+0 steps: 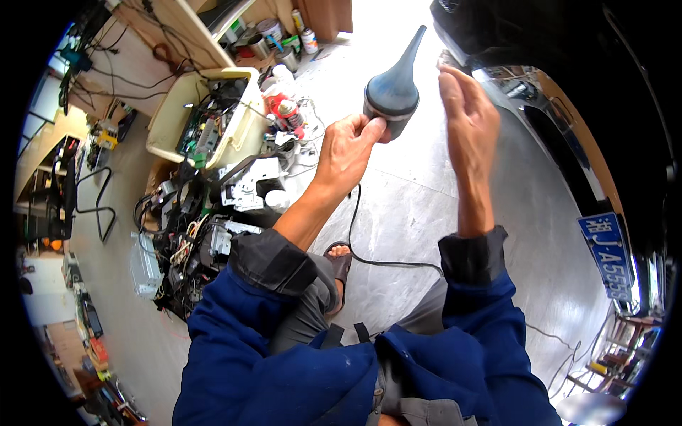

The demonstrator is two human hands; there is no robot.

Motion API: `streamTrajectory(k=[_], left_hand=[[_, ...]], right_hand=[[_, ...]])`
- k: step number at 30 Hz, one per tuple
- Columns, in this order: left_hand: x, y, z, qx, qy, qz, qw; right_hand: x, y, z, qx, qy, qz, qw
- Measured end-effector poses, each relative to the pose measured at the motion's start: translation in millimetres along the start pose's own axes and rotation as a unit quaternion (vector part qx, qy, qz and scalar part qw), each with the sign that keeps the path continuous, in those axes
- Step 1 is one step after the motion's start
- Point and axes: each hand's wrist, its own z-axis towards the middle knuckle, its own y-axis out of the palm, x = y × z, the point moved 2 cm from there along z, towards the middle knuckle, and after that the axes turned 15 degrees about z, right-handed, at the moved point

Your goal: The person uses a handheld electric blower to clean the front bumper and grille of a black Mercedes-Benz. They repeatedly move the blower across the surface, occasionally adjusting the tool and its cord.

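Observation:
My left hand (pixel 349 146) grips a dark cylinder with a long tapered blue-grey rubber nozzle (pixel 399 80). The nozzle points up and to the right, away from me. My thumb lies along the cylinder's lower side. Apart from it, to the right, my right hand (pixel 471 120) is raised with its fingers close together, near the dark bodywork of a car (pixel 511 32). A blurred pale patch shows at its fingertips, and whether it holds anything cannot be made out. Below my left hand a black cable (pixel 354 229) runs across the floor (pixel 410 213).
A cream plastic bin (pixel 242 136) of circuit boards stands at the left. Beside it lie a heap of cables and electronic parts (pixel 186 239), a metal chassis (pixel 250 183) and spray cans (pixel 290 112). A blue licence plate (pixel 605 253) is at the right.

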Motion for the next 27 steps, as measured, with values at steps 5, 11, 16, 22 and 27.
streamTrajectory(k=[5, 11, 16, 22, 27], left_hand=[[10, 24, -14, -0.06, 0.019, -0.027, 0.998], [36, 45, -40, -0.043, 0.018, -0.052, 0.998], [34, 60, -48, 0.013, 0.059, 0.05, 0.997], [40, 77, -57, 0.014, 0.041, 0.05, 0.998], [37, 88, -62, 0.041, 0.064, 0.015, 0.997]], right_hand=[[1, 19, 6, -0.028, 0.086, 0.045, 0.995], [-1, 14, -3, 0.024, 0.038, -0.02, 0.999], [2, 2, -14, 0.038, -0.013, -0.068, 0.997], [3, -15, -18, 0.069, -0.042, -0.072, 0.994], [-5, -24, -21, 0.088, -0.085, -0.04, 0.992]])
